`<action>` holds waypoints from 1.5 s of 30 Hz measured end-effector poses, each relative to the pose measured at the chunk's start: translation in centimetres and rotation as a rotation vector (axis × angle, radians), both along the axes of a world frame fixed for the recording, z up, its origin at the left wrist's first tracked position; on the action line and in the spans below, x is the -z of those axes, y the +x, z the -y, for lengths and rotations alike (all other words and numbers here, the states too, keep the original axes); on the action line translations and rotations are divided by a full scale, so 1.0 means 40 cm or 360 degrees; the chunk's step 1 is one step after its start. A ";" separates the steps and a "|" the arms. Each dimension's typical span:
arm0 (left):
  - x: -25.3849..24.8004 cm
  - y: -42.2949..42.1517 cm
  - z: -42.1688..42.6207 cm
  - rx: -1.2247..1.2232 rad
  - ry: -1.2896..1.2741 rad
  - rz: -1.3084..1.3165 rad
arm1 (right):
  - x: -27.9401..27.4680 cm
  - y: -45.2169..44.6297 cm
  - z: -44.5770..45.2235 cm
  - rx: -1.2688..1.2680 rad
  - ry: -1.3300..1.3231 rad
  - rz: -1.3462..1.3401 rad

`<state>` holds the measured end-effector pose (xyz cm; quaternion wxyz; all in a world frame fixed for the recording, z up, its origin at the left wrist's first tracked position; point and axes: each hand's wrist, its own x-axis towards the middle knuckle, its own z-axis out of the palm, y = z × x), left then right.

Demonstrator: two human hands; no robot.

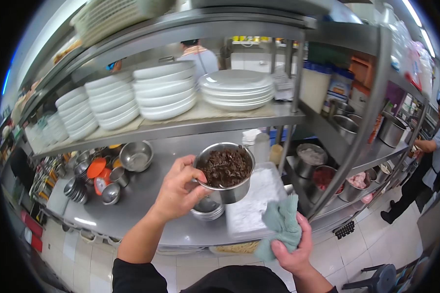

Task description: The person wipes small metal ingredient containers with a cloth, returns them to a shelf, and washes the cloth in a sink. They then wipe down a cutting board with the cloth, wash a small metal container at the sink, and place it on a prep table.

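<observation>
The left hand is clamped on the near-left rim of a small steel pot, lifted above the table and tipped slightly so its dark brown, chunky contents show. The right hand, apart from the left, grips a crumpled green cloth between thumb and fingers, below and to the right of the pot. Beneath the pot, on the steel table, sit a stack of metal bowls and, just beside it, a rectangular tray of white material, which I cannot identify. Farther left on the table are a wide metal bowl and some orange bowls among small steel containers. Over the table runs a steel shelf carrying three large stacks of white bowls and, to their right, a pile of white plates. On the right, a rack holds several metal pots, one with red contents and another with pink pieces. A person stands beyond the shelf, and another person stands at far right on the tiled floor, near a blue stool.
</observation>
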<state>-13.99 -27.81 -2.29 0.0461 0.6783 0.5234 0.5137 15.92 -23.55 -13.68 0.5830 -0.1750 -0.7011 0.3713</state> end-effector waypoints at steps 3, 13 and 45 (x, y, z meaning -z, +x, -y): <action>0.054 -0.115 0.131 -0.0048 0.0012 -0.0100 | -0.049 -0.214 0.081 0.0323 0.0616 0.0237; 0.151 -0.379 0.491 -0.0124 -0.0131 -0.0279 | -0.005 -0.571 0.226 0.0085 0.1094 0.0595; 0.638 -0.554 0.548 -0.0874 -0.0523 0.0285 | 0.367 -0.368 0.172 -0.0709 -0.1444 0.1291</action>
